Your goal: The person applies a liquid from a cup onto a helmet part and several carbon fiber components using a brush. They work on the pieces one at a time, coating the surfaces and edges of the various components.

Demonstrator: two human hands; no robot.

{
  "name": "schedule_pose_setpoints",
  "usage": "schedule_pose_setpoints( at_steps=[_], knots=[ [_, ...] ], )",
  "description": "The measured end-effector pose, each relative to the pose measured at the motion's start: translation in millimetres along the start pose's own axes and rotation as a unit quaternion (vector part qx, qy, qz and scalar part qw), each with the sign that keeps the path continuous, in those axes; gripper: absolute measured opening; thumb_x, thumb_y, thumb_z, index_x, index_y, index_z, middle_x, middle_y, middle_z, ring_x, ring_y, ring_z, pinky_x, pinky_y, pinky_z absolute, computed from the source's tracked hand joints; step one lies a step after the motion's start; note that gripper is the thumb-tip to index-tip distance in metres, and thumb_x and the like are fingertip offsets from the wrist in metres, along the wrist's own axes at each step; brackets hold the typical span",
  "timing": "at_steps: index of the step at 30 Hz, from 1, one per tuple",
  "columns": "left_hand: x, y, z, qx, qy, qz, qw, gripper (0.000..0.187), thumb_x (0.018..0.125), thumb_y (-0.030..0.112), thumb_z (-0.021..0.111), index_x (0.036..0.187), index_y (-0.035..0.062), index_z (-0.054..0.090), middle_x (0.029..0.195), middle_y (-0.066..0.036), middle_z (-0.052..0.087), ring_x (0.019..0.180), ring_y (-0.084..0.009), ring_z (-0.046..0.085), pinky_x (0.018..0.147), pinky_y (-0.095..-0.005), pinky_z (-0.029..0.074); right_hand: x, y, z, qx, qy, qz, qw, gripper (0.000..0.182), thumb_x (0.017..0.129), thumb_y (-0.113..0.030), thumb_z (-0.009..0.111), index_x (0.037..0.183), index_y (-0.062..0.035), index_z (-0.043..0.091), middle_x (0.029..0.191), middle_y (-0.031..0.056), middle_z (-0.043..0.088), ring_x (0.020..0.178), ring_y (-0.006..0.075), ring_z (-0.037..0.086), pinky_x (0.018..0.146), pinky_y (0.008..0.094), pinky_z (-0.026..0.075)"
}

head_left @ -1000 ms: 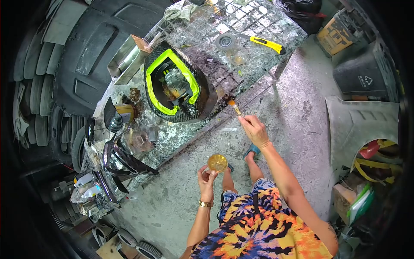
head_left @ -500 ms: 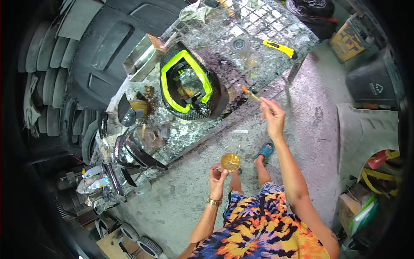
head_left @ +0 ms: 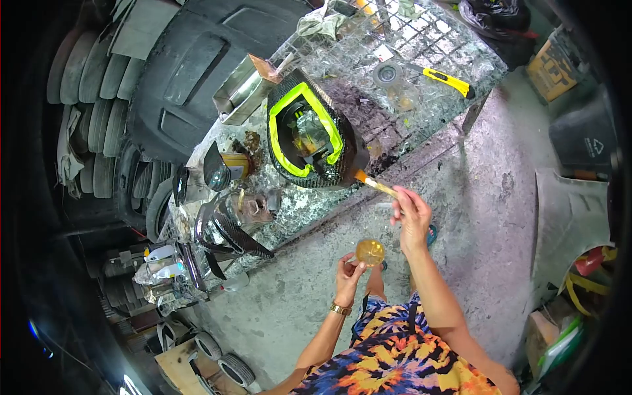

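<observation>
A paintbrush [head_left: 380, 187] with orange-tinted bristles is pinched in my right hand [head_left: 413, 217]. Its tip is at the lower right edge of a black carbon-weave helmet [head_left: 352, 148]; whether it touches cannot be told. Bright yellow-green edging [head_left: 276, 141] lines the helmet's opening, which faces up. My left hand [head_left: 347, 278] holds a small clear cup [head_left: 370, 253] of amber liquid by its rim, below the brush and out over the floor. The helmet rests on a stained, resin-spattered workbench [head_left: 309, 214].
A yellow utility knife [head_left: 447, 82] and a roll of tape [head_left: 387, 74] lie on the bench's right part. Left of the helmet are a metal box [head_left: 240, 99], a can [head_left: 236, 164] and dark curved carbon pieces [head_left: 227, 230]. A dark bin [head_left: 582, 141] stands at the right.
My right hand has brought the brush down and left to the helmet's edge. The view has shifted, so the bench appears further right. The cup stays in my left hand.
</observation>
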State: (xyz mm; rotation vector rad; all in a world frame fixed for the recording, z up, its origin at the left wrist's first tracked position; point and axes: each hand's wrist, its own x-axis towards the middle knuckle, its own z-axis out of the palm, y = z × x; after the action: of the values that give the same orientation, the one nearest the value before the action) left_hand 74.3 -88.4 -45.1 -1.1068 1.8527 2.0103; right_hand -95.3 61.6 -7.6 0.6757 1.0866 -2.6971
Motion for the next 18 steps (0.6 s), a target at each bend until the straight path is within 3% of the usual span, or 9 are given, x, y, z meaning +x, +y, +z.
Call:
schedule_pose_setpoints(
  at_steps=[2,4,6,8,10,14,18],
  knots=[
    [0.6,0.1,-0.3,-0.006,-0.002,-0.003,1.0,0.047,0.088,0.02,0.066,0.124,0.0043,0.042,0.095,-0.006,0.059,0.091,-0.0138,0.059,0.088,-0.0301,0.05,-9.6,-1.8,-18.7,-0.129,0.025,-0.027,0.991,0.02,0.092,-0.012,0.059,0.106,0.0006,0.065,0.074,0.0031,0.058,0.056,0.0046,0.049,0.045,0.0211,0.044],
    [3.8,-3.8,-1.4,-0.014,-0.005,-0.006,1.0,0.047,0.088,0.02,0.067,0.124,0.0042,0.042,0.095,-0.006,0.059,0.091,-0.0137,0.059,0.088,-0.0301,0.05,-15.6,-21.3,-13.6,-0.151,-0.011,-0.042,0.988,0.016,0.091,-0.007,0.059,0.104,-0.0005,0.066,0.074,0.0015,0.058,0.057,0.0039,0.048,0.046,0.0199,0.044],
    [9.1,-13.1,-4.4,-0.033,-0.007,0.002,0.999,0.052,0.085,0.021,0.071,0.125,0.0031,0.042,0.098,-0.008,0.062,0.093,-0.0154,0.059,0.084,-0.0314,0.05,-16.2,-49.6,6.8,-0.288,-0.098,-0.12,0.945,0.014,0.089,-0.003,0.059,0.101,-0.0013,0.067,0.074,0.0006,0.057,0.056,0.004,0.048,0.047,0.0189,0.041],
    [8.4,-10.3,-3.8,-0.03,-0.002,0.004,1.0,0.05,0.086,0.02,0.069,0.124,0.0038,0.042,0.096,-0.007,0.06,0.092,-0.0147,0.059,0.085,-0.0306,0.05,-4.7,-66.0,25.6,-0.315,-0.122,-0.136,0.931,0.011,0.087,-0.001,0.061,0.096,-0.0009,0.067,0.071,-0.0006,0.057,0.055,0.0036,0.047,0.047,0.0191,0.037],
    [7.6,-9.6,-2.2,-0.03,0.002,0.005,1.0,0.047,0.087,0.019,0.067,0.124,0.0045,0.042,0.094,-0.005,0.059,0.091,-0.0139,0.059,0.087,-0.0299,0.05,9.5,-76.6,42.2,-0.411,-0.167,-0.189,0.876,0.008,0.087,-0.001,0.061,0.093,0.0001,0.067,0.066,-0.0014,0.056,0.054,0.0029,0.046,0.047,0.0199,0.035],
    [4.4,-9.4,1.9,-0.082,0.013,0.013,0.996,0.046,0.087,0.018,0.067,0.124,0.0048,0.043,0.095,-0.005,0.059,0.091,-0.0141,0.059,0.086,-0.0292,0.051,27.0,-81.9,79.3,-0.382,-0.175,-0.177,0.89,0.006,0.087,-0.001,0.061,0.091,0.0012,0.066,0.061,-0.0014,0.054,0.05,0.0019,0.045,0.044,0.0205,0.034],
    [1.0,-13.2,2.2,-0.126,0.022,0.001,0.992,0.045,0.087,0.017,0.067,0.123,0.0053,0.043,0.095,-0.005,0.059,0.091,-0.0141,0.059,0.086,-0.0296,0.051,28.3,-99.5,107.7,-0.341,-0.18,-0.234,0.892,0.008,0.087,-0.001,0.061,0.093,0.0016,0.066,0.065,-0.0005,0.057,0.05,0.0026,0.048,0.044,0.0193,0.036]
  ],
)
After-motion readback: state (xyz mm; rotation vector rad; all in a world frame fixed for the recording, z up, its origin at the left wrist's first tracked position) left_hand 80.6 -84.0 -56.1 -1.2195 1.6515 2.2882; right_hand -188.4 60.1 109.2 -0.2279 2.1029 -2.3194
